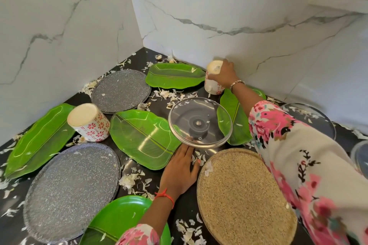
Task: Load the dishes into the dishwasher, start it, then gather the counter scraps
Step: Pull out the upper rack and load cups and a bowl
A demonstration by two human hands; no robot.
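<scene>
Counter corner: five green plates [143,137], two grey plates [71,189], one tan plate [245,195], two cups [88,123], one glass lid [200,123].
Right hand [225,74] grips the inverted cup [214,79] at 1 o'clock; left hand [179,171] lies flat, fingers straight, at 6 o'clock among scraps [129,181].

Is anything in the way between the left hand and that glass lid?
Nothing visible. The left hand lies flat on the counter, fingertips at the lid's near rim; only loose white scraps lie beside them. The right hand grips a cup by the wall.

White sleeves [298,155], pink floral print; red wrist thread [165,197]; beaded bracelet [237,83].
</scene>
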